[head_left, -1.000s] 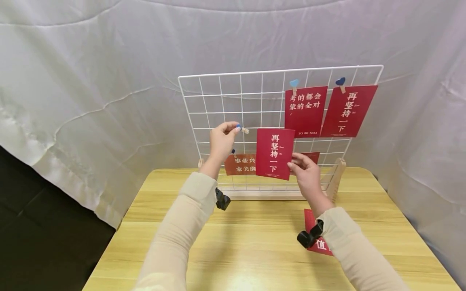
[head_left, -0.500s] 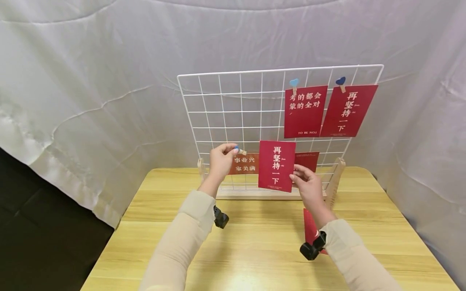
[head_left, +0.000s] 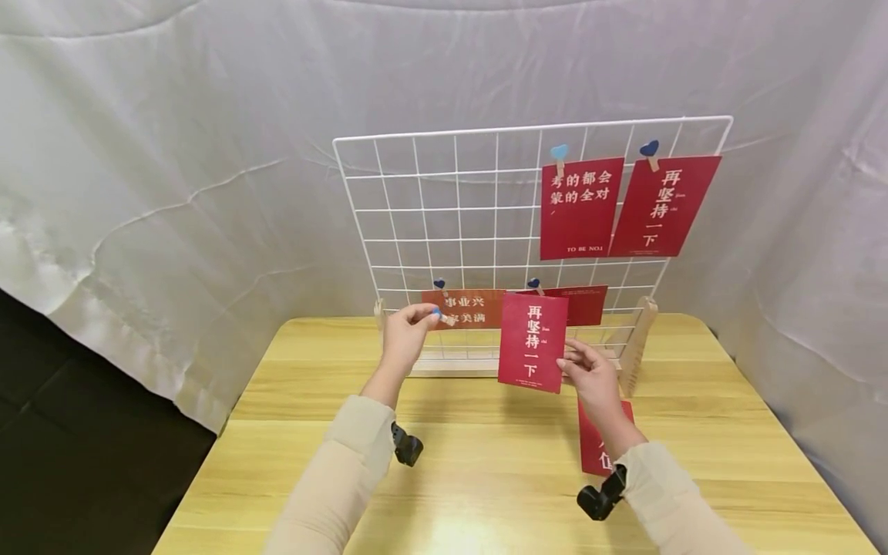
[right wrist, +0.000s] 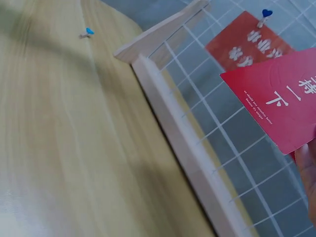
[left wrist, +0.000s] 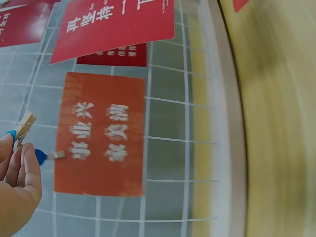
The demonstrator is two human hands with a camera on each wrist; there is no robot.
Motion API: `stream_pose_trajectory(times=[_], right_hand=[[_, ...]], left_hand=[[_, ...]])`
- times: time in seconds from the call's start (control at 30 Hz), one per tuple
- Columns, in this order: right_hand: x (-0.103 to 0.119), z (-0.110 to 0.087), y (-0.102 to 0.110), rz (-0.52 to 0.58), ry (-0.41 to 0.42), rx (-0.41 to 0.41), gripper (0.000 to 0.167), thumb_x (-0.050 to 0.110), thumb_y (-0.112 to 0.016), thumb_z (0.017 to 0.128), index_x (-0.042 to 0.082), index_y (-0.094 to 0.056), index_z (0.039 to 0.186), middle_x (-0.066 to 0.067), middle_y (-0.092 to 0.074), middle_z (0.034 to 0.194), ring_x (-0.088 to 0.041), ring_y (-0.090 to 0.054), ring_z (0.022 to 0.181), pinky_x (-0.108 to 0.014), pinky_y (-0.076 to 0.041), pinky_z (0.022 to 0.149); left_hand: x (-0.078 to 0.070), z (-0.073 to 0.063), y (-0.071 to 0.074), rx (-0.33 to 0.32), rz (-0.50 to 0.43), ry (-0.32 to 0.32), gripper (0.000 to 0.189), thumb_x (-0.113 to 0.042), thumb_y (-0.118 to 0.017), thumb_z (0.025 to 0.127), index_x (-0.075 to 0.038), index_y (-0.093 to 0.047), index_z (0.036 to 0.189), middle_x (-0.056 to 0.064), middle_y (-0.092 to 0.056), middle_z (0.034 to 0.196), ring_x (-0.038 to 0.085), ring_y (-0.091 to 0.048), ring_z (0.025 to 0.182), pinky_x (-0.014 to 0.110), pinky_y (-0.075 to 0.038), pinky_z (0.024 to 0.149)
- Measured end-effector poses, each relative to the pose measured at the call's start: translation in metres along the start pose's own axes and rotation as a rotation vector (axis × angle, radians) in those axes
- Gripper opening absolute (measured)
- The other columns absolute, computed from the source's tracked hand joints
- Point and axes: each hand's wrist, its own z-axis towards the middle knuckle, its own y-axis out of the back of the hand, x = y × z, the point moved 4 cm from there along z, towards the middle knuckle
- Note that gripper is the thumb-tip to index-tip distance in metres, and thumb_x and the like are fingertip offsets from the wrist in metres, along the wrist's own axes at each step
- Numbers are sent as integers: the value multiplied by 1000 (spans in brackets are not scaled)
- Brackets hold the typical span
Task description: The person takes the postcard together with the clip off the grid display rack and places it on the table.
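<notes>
My left hand (head_left: 405,339) pinches a small wooden clothespin (head_left: 447,319) with a blue heart, in front of the wire grid's lower left. In the left wrist view the wooden end of that clothespin (left wrist: 25,124) points up, away from the fingers. Between thumb and fingers, my right hand (head_left: 595,383) grips a red card (head_left: 533,343) with white characters by its right edge. The held card hangs before the lower middle of the white grid (head_left: 444,223), covering part of another red card (head_left: 585,306) clipped there. Beside it an orange card (head_left: 479,304) is clipped.
Two red cards hang at the grid's upper right, under a light blue heart clothespin (head_left: 560,153) and a dark blue one (head_left: 650,150). Another red card (head_left: 593,447) lies on the wooden table (head_left: 472,493), partly behind my right arm. In the right wrist view a blue-heart clothespin (right wrist: 88,32) lies on the table.
Both hands have come down from the grid's middle, the left with its clothespin and slightly left, the right with its red card and slightly right. More of the lower clipped cards shows.
</notes>
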Motion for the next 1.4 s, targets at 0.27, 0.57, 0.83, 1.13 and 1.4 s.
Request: stream_pose_trajectory(times=[0.27,0.57,0.83,1.13,1.4], right_hand=[[-113,23,37,9,-39,-29,42,14,-64,77,13,-53,118,-9,-56,97,-15,-58,79,-28,-50,60],[-122,2,34,-21,-61,-76,38,10,-65,76,12,-56,113,-8,-57,88,-13,-57,70,-25,-50,53],[-59,-38,16,-153,-206,-70,37,2,-59,80,2,-51,116,-5,-58,85,-9,-54,67,-25,-49,56],[-53,-54,13,-252,-348,-50,40,-2,-54,82,0,-46,121,-11,-56,91,-12,-55,70,-24,-48,59],[-71,-58,22,-268,-409,-57,38,1,-52,84,2,-45,122,-10,-55,91,-13,-54,72,-25,-49,59]], left_hand=[[35,-18,3,-17,-81,55,19,-4,-60,79,5,-62,96,9,-60,84,14,-54,76,25,-46,70],[70,-37,12,-61,-74,148,19,-7,-59,81,2,-63,97,8,-61,89,16,-54,81,27,-45,74],[93,-54,19,-62,-70,206,21,-8,-56,83,2,-60,101,10,-59,94,23,-55,89,33,-44,81],[120,-73,35,-99,-117,261,23,-2,-54,83,9,-56,103,11,-57,89,18,-57,84,24,-46,75],[138,-88,59,-97,-66,290,23,-1,-52,84,12,-53,104,13,-56,90,20,-57,85,22,-46,74]])
